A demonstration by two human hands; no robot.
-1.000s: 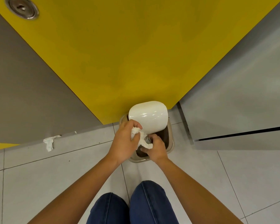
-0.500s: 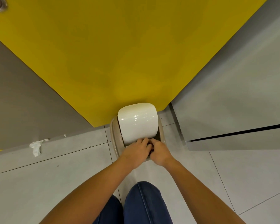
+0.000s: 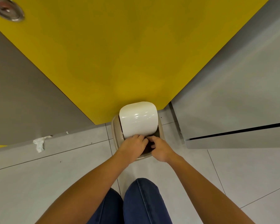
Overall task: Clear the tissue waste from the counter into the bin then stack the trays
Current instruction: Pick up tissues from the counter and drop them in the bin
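A beige bin [image 3: 115, 132] with a glossy white swing lid [image 3: 138, 120] stands on the tiled floor under the corner of the yellow counter [image 3: 120, 54]. Both my hands are at the bin's front opening. My left hand [image 3: 132, 147] rests its fingers on the lid's lower edge. My right hand [image 3: 161, 150] has its fingers bent into the dark gap beside it, and what they hold is hidden. No tissue shows in either hand. A crumpled white tissue [image 3: 39, 143] lies on the floor at the left, by the wall base.
A grey cabinet [image 3: 233, 94] with a dark seam stands at the right of the bin. A round metal fitting [image 3: 6, 9] sits in the counter's far left corner. My knees in blue jeans [image 3: 142, 202] are just below the bin.
A second ago both hands held a white tissue wad over the open bin. It is out of sight now, the lid has swung down, and both hands sit at the lid's edge.
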